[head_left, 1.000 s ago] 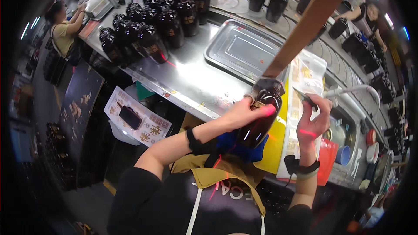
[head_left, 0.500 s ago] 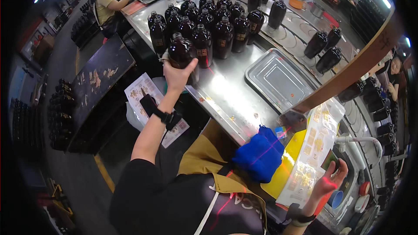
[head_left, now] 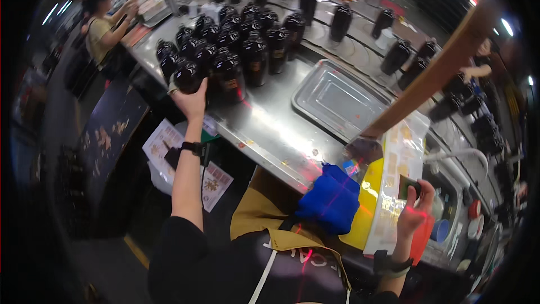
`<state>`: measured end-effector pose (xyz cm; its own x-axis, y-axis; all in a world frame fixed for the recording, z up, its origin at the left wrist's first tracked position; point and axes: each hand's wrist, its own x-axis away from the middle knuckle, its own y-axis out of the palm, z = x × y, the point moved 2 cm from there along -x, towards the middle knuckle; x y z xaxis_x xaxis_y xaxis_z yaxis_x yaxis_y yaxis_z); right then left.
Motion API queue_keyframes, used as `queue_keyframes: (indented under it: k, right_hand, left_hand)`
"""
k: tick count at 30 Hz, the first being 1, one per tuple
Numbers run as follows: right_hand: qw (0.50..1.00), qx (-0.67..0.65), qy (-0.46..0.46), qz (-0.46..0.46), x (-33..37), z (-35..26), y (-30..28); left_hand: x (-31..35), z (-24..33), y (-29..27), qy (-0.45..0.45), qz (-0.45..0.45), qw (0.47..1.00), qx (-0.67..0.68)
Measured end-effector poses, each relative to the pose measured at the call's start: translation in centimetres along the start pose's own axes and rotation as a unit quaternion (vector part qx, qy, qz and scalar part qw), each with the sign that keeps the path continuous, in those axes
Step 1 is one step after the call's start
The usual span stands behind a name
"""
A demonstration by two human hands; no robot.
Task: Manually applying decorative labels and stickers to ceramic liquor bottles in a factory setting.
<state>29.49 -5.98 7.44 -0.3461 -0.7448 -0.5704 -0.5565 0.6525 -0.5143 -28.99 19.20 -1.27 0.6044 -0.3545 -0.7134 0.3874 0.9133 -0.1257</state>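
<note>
At the left end of the steel table, my left hand (head_left: pixel 190 102) is closed around a glossy dark bottle (head_left: pixel 187 74). This bottle stands at the near edge of a cluster of similar dark bottles (head_left: pixel 228 70), several with gold-coloured labels. Over on the right, my right hand (head_left: pixel 415 211) pinches a small flat dark-green piece (head_left: pixel 406 187) between thumb and fingers. Beneath and beside that hand lie printed label sheets (head_left: pixel 394 191) on a yellow sheet (head_left: pixel 363 214). A crumpled blue cloth (head_left: pixel 331 200) rests at the table's near edge.
A clear plastic lid or tray (head_left: pixel 340 98) lies mid-table. A brown slanted bar (head_left: pixel 422 79) crosses above the right side. Beyond runs a conveyor carrying bottles (head_left: pixel 341 22). A white curved tap (head_left: pixel 458 155) and a blue cup (head_left: pixel 439 229) are right. A co-worker (head_left: pixel 104 28) sits far left.
My view has shifted, so the table appears lower and further left. My left hand still holds the bottle, now closer against the cluster. The right hand keeps the green piece.
</note>
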Motion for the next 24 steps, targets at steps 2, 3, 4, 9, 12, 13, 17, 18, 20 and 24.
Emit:
queue_keyframes:
  k: [2, 3, 4, 9, 12, 13, 17, 18, 20, 24]
  right_hand:
    - [0.999, 0.049, 0.01, -0.003, 0.4, 1.5, -0.6]
    - [1.0, 0.007, 0.026, 0.001, 0.7, 1.8, -0.6]
    - [1.0, -0.008, 0.028, -0.004, 0.8, 2.0, -0.6]
    - [0.998, -0.045, 0.033, -0.029, 0.7, 2.4, 0.0]
    - [0.998, -0.038, 0.041, -0.036, 1.0, 2.5, 0.6]
    - [0.998, -0.04, 0.041, -0.039, 1.1, 2.5, 0.8]
    - [0.997, -0.04, 0.05, -0.04, 1.3, 2.4, 1.1]
    - [0.998, -0.037, 0.047, -0.037, 1.4, 2.3, 0.8]
    - [0.998, -0.03, 0.041, -0.035, 1.4, 2.2, 0.7]
    - [0.997, -0.022, 0.049, -0.054, 0.9, 0.6, 1.2]
  left_hand:
    - [0.0, 0.0, 0.7, 0.001, 0.006, 1.0, -0.01]
    - [0.3, 0.6, 0.6, -0.022, 0.026, 0.999, -0.007]
    - [0.2, 0.7, 0.0, -0.033, 0.031, 0.999, -0.008]
    - [-1.0, 0.7, -2.6, -0.018, 0.07, 0.994, -0.08]
    - [-1.3, -0.1, -2.4, -0.012, 0.053, 0.998, -0.016]
    - [-1.2, -0.4, -2.4, -0.012, 0.054, 0.998, -0.019]
    - [-1.0, -0.8, -1.4, 0.008, 0.059, 0.996, -0.069]
    - [-0.9, -0.3, -0.7, 0.022, 0.063, 0.995, -0.078]
    - [-0.6, 0.6, 0.4, 0.034, 0.066, 0.993, -0.097]
    - [-1.5, 0.9, 0.2, 0.014, 0.005, 1.0, -0.006]
